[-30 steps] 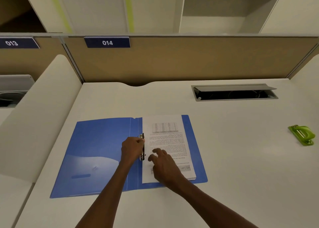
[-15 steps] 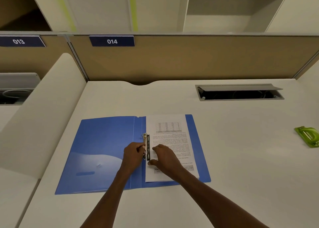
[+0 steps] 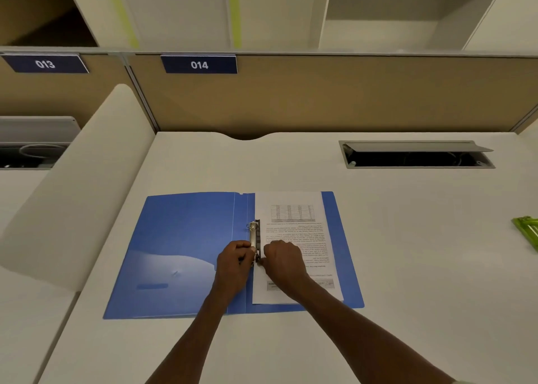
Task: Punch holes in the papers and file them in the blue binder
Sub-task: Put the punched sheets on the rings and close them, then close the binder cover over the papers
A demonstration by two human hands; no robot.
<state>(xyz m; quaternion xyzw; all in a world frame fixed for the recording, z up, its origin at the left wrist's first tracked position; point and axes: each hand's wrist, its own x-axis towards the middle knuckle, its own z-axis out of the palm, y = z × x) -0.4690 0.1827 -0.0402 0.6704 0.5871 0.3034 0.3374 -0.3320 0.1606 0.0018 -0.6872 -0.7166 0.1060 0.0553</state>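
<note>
The blue binder lies open flat on the desk, and the papers sit on its right-hand leaf with their left edge at the ring mechanism. Both hands now meet at the near end of that mechanism. A second ago the right hand lay spread on the page to the right of the clip with fingers loose; since then it has slid left and curled, so its fingertips now pinch at the dark clamp bar. The left hand has stayed on the other side of the metal, fingers curled against the mechanism's left flank, apparently gripping it, though the fingertips are hidden.

This suggests the punching is finished and the sheets are already threaded; the step in hand looks like closing the clasp over them. Whether the far ring is shut cannot be told. The green hole punch sits well away to the right of both hands, at the frame's edge.
</note>
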